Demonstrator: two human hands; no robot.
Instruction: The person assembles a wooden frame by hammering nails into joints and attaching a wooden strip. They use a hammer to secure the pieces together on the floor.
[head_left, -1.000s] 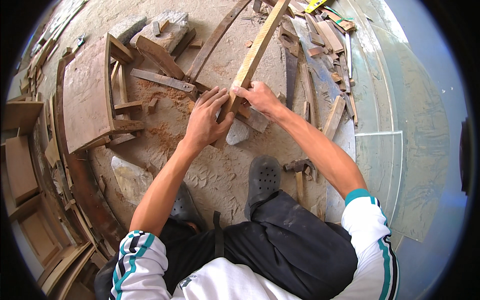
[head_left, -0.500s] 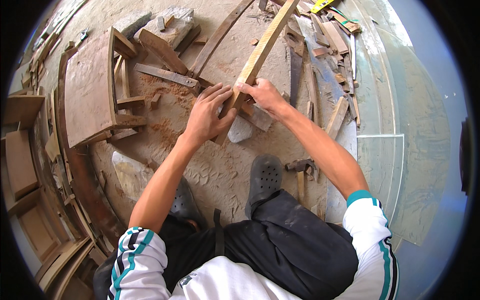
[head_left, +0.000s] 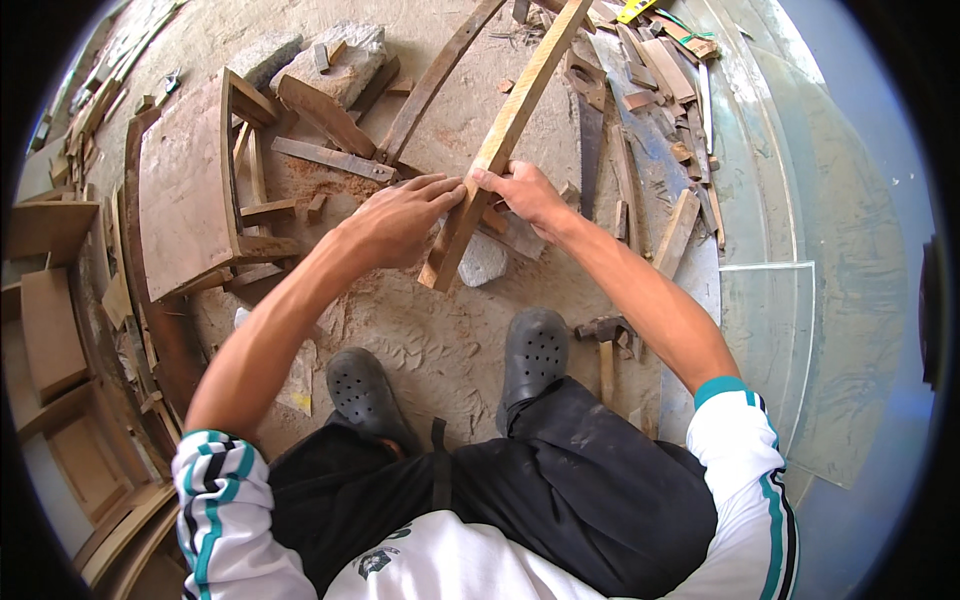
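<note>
A long squared wooden bar (head_left: 520, 105) slants from the top of the view down toward me, its near cut end above the ground between my feet. My right hand (head_left: 530, 198) grips it from the right, thumb pressed on its upper face and the other fingers partly hidden underneath. From the left, my left hand (head_left: 405, 220) reaches across with fingers stretched out, fingertips touching the bar's left edge; its thumb is hidden. Beneath the bar lie a pale stone (head_left: 483, 260) and a short wooden block (head_left: 520, 235).
A hammer (head_left: 606, 335) lies beside my right shoe. Beyond it are a handsaw (head_left: 588, 85) and scattered offcuts (head_left: 665, 80). Glass sheets (head_left: 850, 200) cover the right side. A wooden frame with a panel (head_left: 185, 190) stands at left, near a curved timber (head_left: 440, 80).
My left hand has turned and slid up off the bar's near end, its elbow swinging outward to the left. My right hand still grips the bar in nearly the same place.
</note>
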